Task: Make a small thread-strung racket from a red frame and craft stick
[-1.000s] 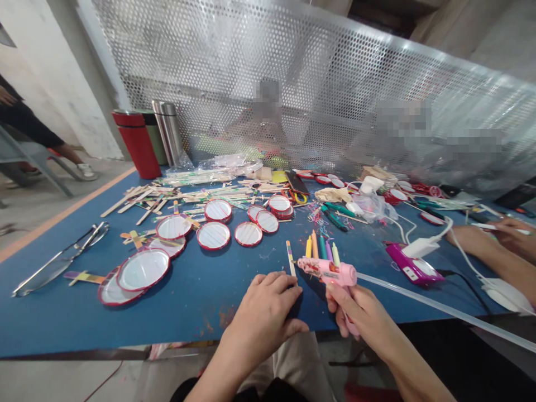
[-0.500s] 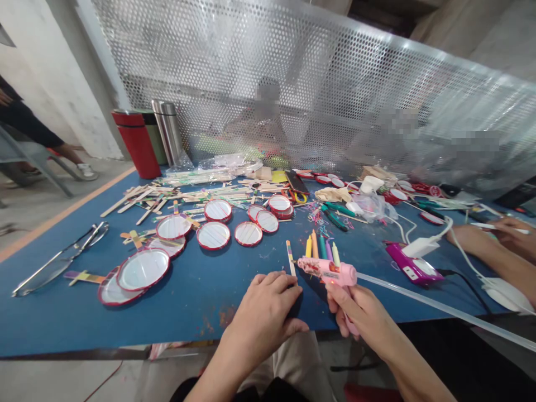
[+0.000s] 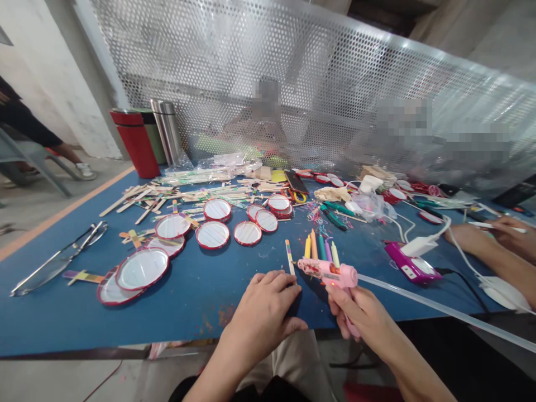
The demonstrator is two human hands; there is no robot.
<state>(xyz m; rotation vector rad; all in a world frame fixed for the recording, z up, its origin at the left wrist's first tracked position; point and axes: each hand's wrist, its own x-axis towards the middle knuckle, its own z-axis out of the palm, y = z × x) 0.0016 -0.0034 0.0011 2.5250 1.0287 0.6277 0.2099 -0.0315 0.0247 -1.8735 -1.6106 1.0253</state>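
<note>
My right hand (image 3: 352, 310) is wrapped round the handle of a pink hot glue gun (image 3: 324, 270), with a long clear glue stick (image 3: 402, 287) trailing from its back. The gun's nozzle points left, close beside a wooden craft stick (image 3: 290, 258) with coloured bands at its far end. My left hand (image 3: 270, 301) rests on the table, its fingers closed over the near end of that stick; the fingertips are partly hidden. Just beyond the gun lie several coloured markers or candles (image 3: 321, 245).
Round red-rimmed white discs (image 3: 213, 234) and loose craft sticks (image 3: 201, 195) spread across the left and back. Glasses (image 3: 62, 259) lie at left. Bottles (image 3: 136, 142) stand by a perforated screen (image 3: 209, 72). At right are a purple power strip (image 3: 412, 263), cables and another person's hands (image 3: 473, 240).
The glue gun's nozzle has shifted very slightly away from the craft stick. Both hands keep almost the same pose, and the view has moved a little.
</note>
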